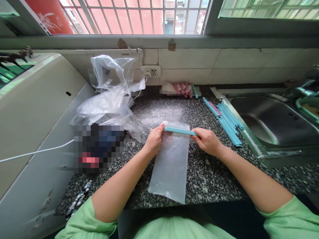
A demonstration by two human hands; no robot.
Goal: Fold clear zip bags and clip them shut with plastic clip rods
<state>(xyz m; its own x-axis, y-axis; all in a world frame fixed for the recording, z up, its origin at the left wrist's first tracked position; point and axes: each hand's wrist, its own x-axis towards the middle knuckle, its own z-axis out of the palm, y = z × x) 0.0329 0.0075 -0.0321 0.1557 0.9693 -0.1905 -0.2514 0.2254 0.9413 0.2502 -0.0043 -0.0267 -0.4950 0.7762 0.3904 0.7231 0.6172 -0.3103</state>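
A clear plastic bag (170, 166) lies flat on the speckled counter, its lower end near the front edge. Across its top runs a light blue bag sealing clip (179, 131). My left hand (155, 137) is closed at the clip's left end, with thumb and fingers pinching the clip and the bag's edge. My right hand (207, 141) is closed around the clip's right end, just past the bag's side. Whether the clip is fully snapped along its length cannot be made out. The bag looks flat, with no contents visible.
Several blue clips and a pink one (214, 109) lie beside the steel sink (269, 119). Clipped packets (180, 89) rest against the tiled wall. Crumpled plastic bags (104, 103) and a pixelated dark object (99, 147) are at left, near a white cable (37, 153).
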